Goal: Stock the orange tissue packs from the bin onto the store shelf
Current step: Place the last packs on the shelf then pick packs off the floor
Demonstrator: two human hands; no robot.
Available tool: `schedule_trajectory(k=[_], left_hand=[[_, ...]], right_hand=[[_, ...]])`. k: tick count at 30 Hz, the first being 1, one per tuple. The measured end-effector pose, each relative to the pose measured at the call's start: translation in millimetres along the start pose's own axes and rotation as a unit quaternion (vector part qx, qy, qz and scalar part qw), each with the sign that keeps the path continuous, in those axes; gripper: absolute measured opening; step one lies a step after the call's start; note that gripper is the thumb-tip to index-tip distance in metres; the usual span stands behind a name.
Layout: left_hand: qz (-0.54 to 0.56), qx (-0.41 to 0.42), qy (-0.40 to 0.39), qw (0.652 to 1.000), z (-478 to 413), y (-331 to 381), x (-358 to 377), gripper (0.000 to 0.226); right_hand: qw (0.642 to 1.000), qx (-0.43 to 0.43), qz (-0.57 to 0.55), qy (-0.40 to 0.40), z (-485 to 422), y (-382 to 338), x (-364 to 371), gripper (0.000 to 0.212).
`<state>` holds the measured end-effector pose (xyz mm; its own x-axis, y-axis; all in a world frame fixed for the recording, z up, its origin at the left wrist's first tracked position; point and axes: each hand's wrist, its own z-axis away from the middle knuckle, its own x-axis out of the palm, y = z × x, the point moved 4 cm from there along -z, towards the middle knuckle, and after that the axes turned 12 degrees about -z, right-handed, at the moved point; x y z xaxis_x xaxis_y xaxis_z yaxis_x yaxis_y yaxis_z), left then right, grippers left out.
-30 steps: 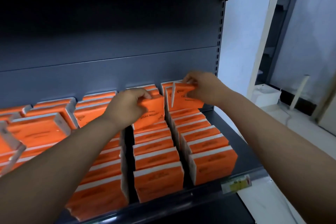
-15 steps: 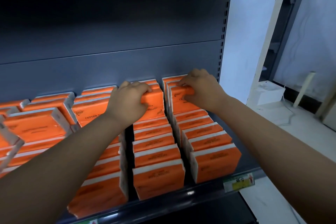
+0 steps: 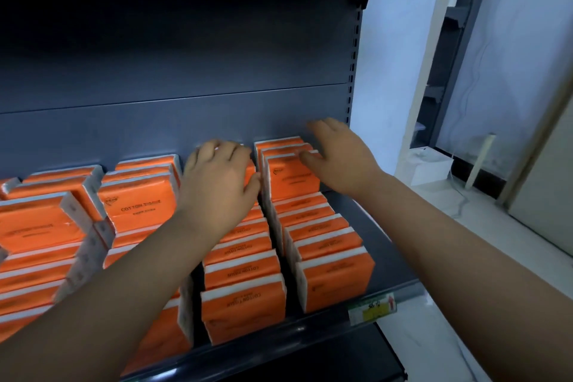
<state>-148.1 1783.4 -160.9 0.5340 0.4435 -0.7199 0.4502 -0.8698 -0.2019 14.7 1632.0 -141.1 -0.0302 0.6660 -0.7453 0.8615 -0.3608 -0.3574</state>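
Several rows of orange tissue packs stand on the dark grey store shelf [image 3: 383, 245]. My left hand [image 3: 217, 186] lies over the rearmost pack of the middle row [image 3: 251, 168], fingers curled over its top edge and thumb against its front. Most of that pack is hidden under the hand. My right hand [image 3: 339, 155] hovers just above the rearmost packs of the right row [image 3: 291, 178], fingers spread and holding nothing. The bin is out of view.
A yellow price tag [image 3: 372, 308] sits on the shelf's front lip. The shelf's back wall [image 3: 186, 130] rises right behind the packs. A white side panel [image 3: 393, 71] closes the right end; beyond it stands a white box [image 3: 424, 166] on a pale ledge.
My right hand has let go of the right-row pack and lifted with fingers spread. The left hand stays on the middle-row pack, now pushed upright at the back.
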Motion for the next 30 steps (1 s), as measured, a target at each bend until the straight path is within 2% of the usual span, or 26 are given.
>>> schedule_trajectory(k=[2,5,9,13,19,25,30], left_hand=[[0.021,-0.004,0.024,0.999,1.8,16.8,-15.0,0.037],[0.087,0.001,0.013,0.996,6.0,50.4,-35.5,0.049],[0.192,0.032,-0.003,0.981,20.4,113.7,-61.5,0.056],[0.284,0.078,-0.100,0.950,38.9,187.6,-84.9,0.054],[0.393,0.086,-0.268,0.875,53.5,289.6,-105.0,0.057],[0.338,0.089,-0.446,0.824,134.0,398.1,-45.4,0.066],[0.203,0.127,-0.590,0.771,250.6,451.4,54.2,0.069]], right_hand=[[0.999,0.036,-0.010,0.016,7.8,4.3,-24.3,0.058],[0.994,0.089,-0.035,0.052,39.1,10.2,-63.4,0.057],[0.983,0.166,0.012,0.077,127.0,36.2,-102.6,0.059],[0.954,0.284,0.075,0.053,244.6,76.1,-132.6,0.060],[0.887,0.452,0.097,-0.022,421.4,109.5,-143.9,0.067],[0.832,0.534,0.093,-0.116,547.5,132.4,-124.8,0.073],[0.809,0.562,0.070,-0.161,613.8,167.5,-89.5,0.079]])
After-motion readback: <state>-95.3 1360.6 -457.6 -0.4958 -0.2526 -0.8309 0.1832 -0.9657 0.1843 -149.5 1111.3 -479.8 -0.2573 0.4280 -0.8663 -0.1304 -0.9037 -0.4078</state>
